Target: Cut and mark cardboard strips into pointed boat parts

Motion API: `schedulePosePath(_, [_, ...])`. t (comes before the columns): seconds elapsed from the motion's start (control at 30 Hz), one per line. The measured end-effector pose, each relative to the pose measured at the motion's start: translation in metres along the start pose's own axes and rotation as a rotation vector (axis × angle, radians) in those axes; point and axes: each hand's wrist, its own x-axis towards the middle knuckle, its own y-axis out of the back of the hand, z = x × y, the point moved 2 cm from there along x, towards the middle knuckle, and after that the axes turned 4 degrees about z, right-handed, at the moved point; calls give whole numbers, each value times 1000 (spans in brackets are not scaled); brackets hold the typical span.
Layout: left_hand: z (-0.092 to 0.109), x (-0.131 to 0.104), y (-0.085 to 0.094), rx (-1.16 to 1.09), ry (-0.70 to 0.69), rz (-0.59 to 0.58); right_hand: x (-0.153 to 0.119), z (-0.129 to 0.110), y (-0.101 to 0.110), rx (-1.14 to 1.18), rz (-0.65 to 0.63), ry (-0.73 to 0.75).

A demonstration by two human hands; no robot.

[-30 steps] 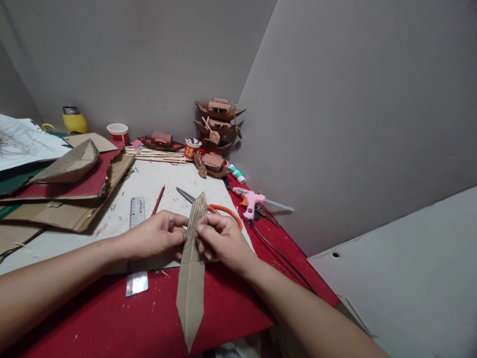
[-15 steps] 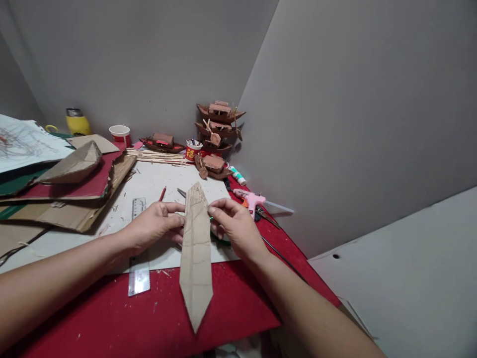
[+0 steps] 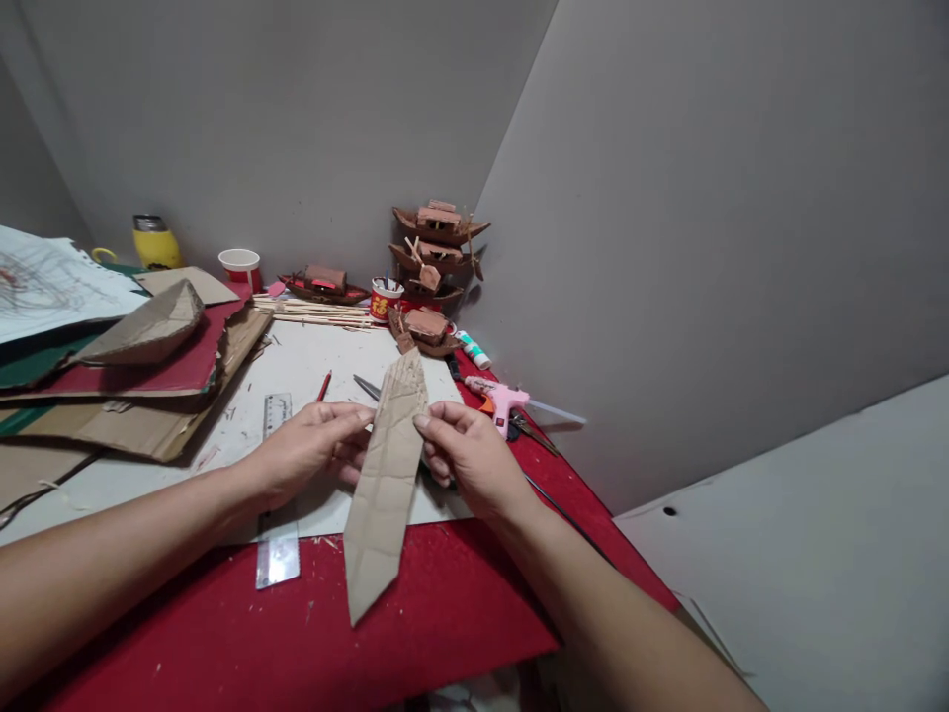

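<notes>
Centre frame: left hand and right hand pinch opposite edges of the pointed cardboard strip. Even fingertip pressure along the scored lines should keep folds straight.

Cardboard strip between hands — ruler left, glue gun right.

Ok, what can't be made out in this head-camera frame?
- Scissors: only the blade tips show; the cardboard strip and right hand hide the handles.
- Ruler: its middle lies under the left hand.
- Red printed cup: its contents are too small to identify.
- Paper sheet: cut off by the left frame edge.
</notes>
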Motion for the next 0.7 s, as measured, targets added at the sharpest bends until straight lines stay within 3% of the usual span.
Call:
schedulePosePath(0.23, [-12, -8, -12, -29, 222, -187, 1, -3, 4, 66, 98, 133])
schedulePosePath(0.33, [-12, -8, -12, -51, 170, -165, -3, -3, 1, -27, 30, 136])
schedulePosePath(0.47, [-9, -8, -13, -11, 63, -165, -11, 2, -9, -193, -220, 38])
schedulePosePath(0.57, [-9, -10, -15, 87, -3, -118, -15, 2, -14, -243, -290, 147])
schedulePosePath(0.7, [-9, -13, -17, 355, -156, -44, -17, 1, -15, -309, -284, 283])
